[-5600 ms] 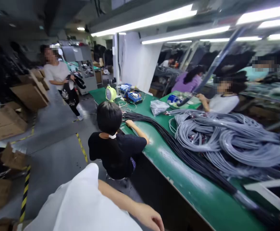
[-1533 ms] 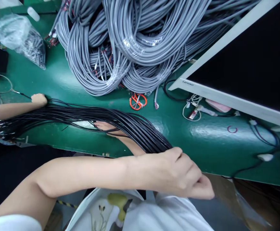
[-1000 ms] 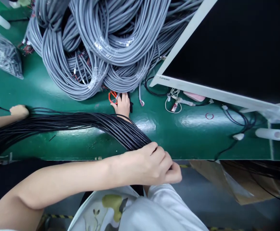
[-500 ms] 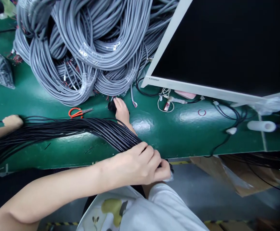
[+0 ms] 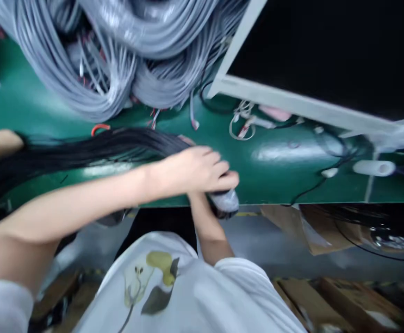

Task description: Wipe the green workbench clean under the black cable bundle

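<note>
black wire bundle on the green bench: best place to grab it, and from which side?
Grip the black wire bundle near its wrapped end at the bench edge, where the strands are gathered tight; further left they fan out loosely. Come from above and the near side, fingers curling over the top, as the left hand does now. The right hand is hidden beneath it.

Motion blur across the whole head view

Right hand (image 5: 188, 139) mostly hidden behind left hand (image 5: 196, 170) and black wire bundle (image 5: 83, 150); scissors (image 5: 99, 128) show one red handle; monitor (image 5: 292, 99) cut off far right.
</note>
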Motion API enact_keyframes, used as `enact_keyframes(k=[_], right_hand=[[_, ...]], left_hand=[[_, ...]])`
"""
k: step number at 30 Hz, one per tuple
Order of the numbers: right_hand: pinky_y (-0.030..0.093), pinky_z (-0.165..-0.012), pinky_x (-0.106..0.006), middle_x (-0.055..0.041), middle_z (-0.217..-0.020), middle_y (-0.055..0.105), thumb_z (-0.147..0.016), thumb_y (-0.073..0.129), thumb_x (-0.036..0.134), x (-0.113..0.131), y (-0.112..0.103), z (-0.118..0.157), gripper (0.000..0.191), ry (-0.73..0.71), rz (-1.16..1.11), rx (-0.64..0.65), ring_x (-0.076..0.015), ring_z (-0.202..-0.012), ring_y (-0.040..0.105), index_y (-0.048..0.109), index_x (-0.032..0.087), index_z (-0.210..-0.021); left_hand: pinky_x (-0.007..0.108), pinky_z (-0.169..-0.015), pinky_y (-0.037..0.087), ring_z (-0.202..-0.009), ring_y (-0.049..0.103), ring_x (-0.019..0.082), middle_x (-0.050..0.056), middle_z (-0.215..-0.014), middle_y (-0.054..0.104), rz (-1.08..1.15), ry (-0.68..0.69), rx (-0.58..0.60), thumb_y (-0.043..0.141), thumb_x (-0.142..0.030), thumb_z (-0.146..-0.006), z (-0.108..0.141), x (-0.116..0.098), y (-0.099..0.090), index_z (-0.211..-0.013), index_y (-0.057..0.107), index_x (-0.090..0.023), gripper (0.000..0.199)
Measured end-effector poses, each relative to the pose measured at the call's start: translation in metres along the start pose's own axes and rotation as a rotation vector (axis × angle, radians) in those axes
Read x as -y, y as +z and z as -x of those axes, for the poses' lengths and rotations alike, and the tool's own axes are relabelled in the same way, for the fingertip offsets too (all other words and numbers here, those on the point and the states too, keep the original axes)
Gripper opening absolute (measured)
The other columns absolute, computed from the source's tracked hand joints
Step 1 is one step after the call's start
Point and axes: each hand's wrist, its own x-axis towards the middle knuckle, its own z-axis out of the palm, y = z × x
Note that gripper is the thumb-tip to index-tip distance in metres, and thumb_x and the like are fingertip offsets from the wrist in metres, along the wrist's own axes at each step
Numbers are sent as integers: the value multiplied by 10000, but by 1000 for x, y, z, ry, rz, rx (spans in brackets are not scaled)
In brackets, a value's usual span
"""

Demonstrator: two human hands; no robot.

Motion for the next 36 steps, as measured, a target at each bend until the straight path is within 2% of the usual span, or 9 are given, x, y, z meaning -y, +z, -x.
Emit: enact_keyframes(k=[4,7,11,15,18,22,27,32,36], right_hand=[[414,-1171,-270,-108,-1237,712,-1059,289,159,-12,13,45,426,24,83,203,-75,-1354,525,695,66,-970],[303,-1270,-356,-98,-1494,558,-962,447,10,14,39,89,397,-11,58,361,-147,-1476,407,637,88,-1302],[334,-1275,-394,-83,-1549,503,-940,314,-37,65,66,145,585,-124,-74,642,-186,-1492,393,590,175,-1410],[331,-1272,-458,-90,-1551,495,-980,278,38,62,63,145,569,-155,-184,578,-201,-1480,402,558,213,-1443],[331,-1262,-516,-98,-1545,497,-982,292,57,50,71,126,554,-165,-164,538,-227,-1486,384,554,217,-1444],[385,-1239,-429,-111,-1495,555,-962,282,18,70,106,129,547,-407,-218,716,-209,-1445,440,626,149,-1367],[421,-1206,-409,-127,-1448,594,-999,255,68,99,150,124,528,-547,-235,713,-185,-1390,510,628,157,-1361],[390,-1228,-447,-83,-1467,582,-1009,258,90,116,179,112,525,-710,-222,884,-177,-1444,447,605,210,-1384],[447,-1180,-435,-85,-1389,643,-1017,299,127,112,160,128,476,-795,-311,1080,-178,-1379,521,650,228,-1323]], left_hand=[[423,-918,457,-1143,644,247,89,-1057,656,112,53,200,88,-38,-1027,-15,48,39,-1331,540,-53,545],[470,-1005,444,-1198,629,268,108,-1151,677,199,-14,152,413,-141,-1028,-23,83,75,-1321,551,-55,336],[555,-1111,356,-1356,517,341,202,-1433,573,370,-187,-24,690,-183,-882,5,94,81,-1396,495,-27,572],[395,-917,543,-1116,674,244,94,-1080,710,1024,-879,-555,616,-342,-923,123,2,75,-1105,666,-17,376],[213,-526,488,-516,639,142,38,-609,681,2170,-1638,-470,785,-252,-807,218,-121,106,-800,723,-125,141],[283,-678,561,-650,712,186,148,-774,759,2448,-1895,-603,648,-230,-901,271,-225,184,-840,740,-114,160],[443,-1028,499,-962,725,252,191,-1007,765,2662,-1805,-1167,425,-238,-977,269,-211,245,-912,736,-88,352],[478,-1034,493,-951,711,265,162,-996,764,2778,-1643,-1558,442,-256,-966,267,-202,254,-979,726,-92,328],[469,-951,534,-922,703,266,146,-979,755,2687,-1699,-1793,537,-227,-911,259,-204,254,-953,704,-111,207]])
